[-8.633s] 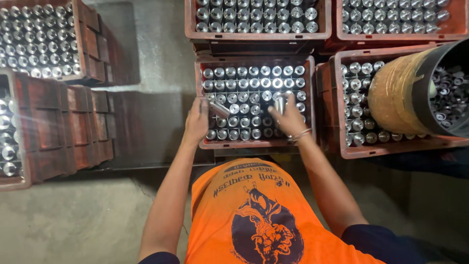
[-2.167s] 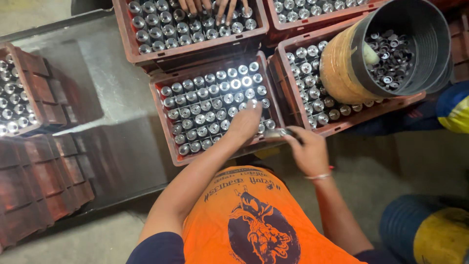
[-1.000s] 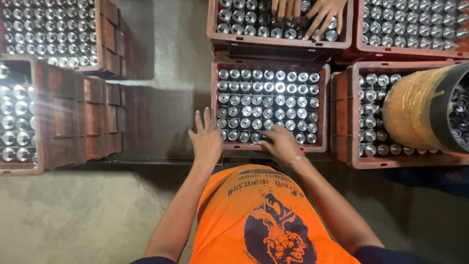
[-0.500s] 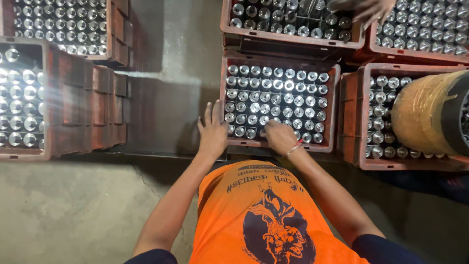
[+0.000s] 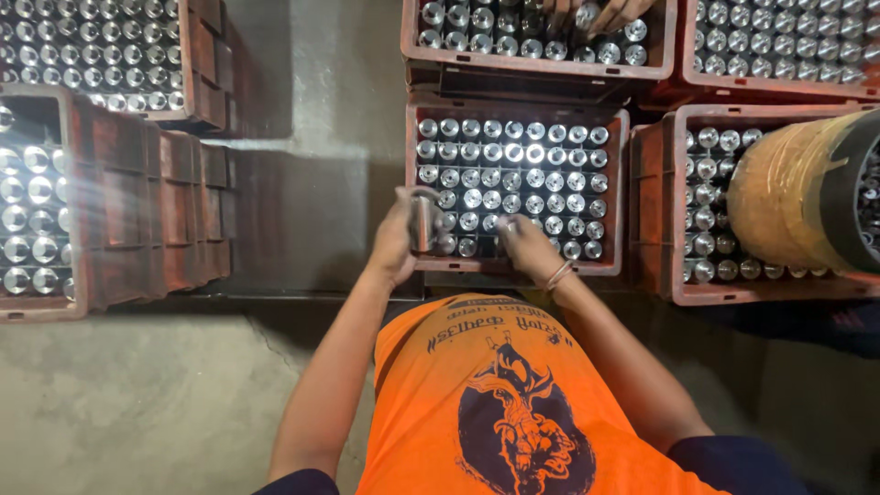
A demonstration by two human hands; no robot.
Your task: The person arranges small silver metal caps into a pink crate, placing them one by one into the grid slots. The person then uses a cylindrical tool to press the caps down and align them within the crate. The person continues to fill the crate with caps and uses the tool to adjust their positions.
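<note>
- Since the camera looks straight down, the orange shirt (image 5: 500, 394) fills the near edge, and both bare arms reach forward from it to the red crate (image 5: 516, 268) just ahead
- Left hand (image 5: 396, 240) has its fingers wrapped around a small shiny metal cup (image 5: 423, 220), lifted clear of the rows and tilted on its side at the crate's near left corner, seemingly so it can be looked over or moved
- Right hand (image 5: 524, 246), a bangle on its wrist, sits low over the near row with fingers curled down among the cups; whether they actually pinch one I cannot tell
- Inside that crate the steel cups (image 5: 513, 170) stand upright, mouths up, packed in tight rows, which keeps them from tipping
- To the right, a tan barrel (image 5: 788, 197) lies across a neighbouring crate (image 5: 678, 289) of similar cups, its dark mouth facing right
- At left, stacked crates (image 5: 137, 183) hold more cups
- Farthest off, another person's hands (image 5: 587, 14) work in the next crate (image 5: 536, 69) beyond
</note>
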